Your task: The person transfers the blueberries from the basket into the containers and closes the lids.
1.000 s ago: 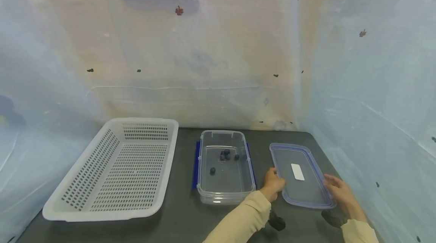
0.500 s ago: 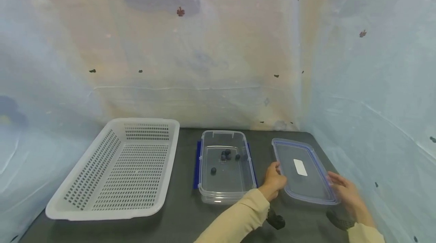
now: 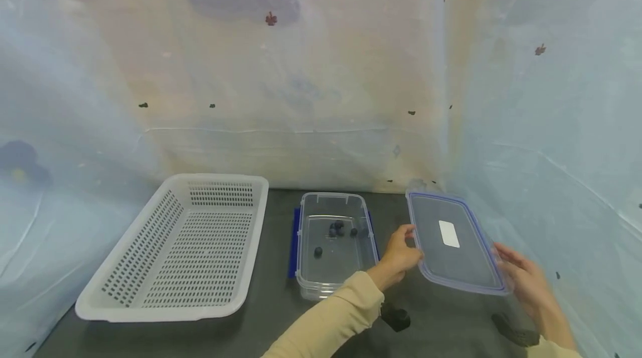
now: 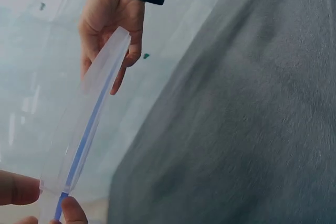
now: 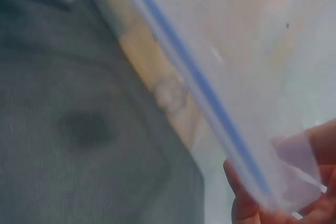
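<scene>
A clear plastic lid (image 3: 431,218) with a blue seal and a white label (image 3: 448,233) is held up over the right part of the table, tilted. My left hand (image 3: 400,251) pinches its left edge; in the left wrist view, fingertips (image 4: 73,211) sit on both faces of the rim. My right hand (image 3: 526,280) grips the opposite edge, and the lid's corner lies between thumb and fingers (image 5: 244,205) in the right wrist view. Left of the lid stands a clear food container (image 3: 336,271) with blue side clips (image 3: 294,243), several blueberries (image 3: 337,228) on its bottom.
A white perforated basket (image 3: 200,257) takes up the left side of the dark grey table (image 3: 276,324). Pale patterned sheeting (image 3: 301,79) hangs behind the table and along both sides. Black wrist devices (image 3: 396,318) hang below the forearms.
Both hands have raised the lid off the table and tilted it, its far edge rising. The hands have moved slightly apart in the view. Container and basket stay in place.
</scene>
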A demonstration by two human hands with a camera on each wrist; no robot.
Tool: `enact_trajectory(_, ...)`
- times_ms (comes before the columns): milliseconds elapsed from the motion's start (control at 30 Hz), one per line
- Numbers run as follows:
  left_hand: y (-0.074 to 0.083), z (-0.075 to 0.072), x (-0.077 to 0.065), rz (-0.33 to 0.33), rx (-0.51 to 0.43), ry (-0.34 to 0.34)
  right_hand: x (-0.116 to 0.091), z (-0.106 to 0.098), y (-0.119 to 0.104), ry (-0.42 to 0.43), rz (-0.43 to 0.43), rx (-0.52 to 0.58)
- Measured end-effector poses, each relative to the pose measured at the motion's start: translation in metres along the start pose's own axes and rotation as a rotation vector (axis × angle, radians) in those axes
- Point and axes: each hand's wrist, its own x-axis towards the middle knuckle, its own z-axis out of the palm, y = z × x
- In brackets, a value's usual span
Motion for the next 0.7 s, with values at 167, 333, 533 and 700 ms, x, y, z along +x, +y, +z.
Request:
enact_trajectory(167,0.009,-0.025,0.002,0.028,0.03,-0.064,-0.003,0.015,-0.016,-0.034,-0.122,0.164)
enact_trajectory(333,0.019,-0.054,0.002,0.018,0.008,-0.111,-0.003,0.036,-0.036,-0.046,-0.186,0.26)
enact_trajectory(533,0.031,-0.091,-0.001,0.04,-0.009,-0.158,0.002,0.063,-0.048,-0.085,-0.224,0.329)
enact_trajectory(700,0.038,-0.122,0.0,0.066,-0.02,-0.177,0.01,0.088,-0.055,-0.144,-0.258,0.394)
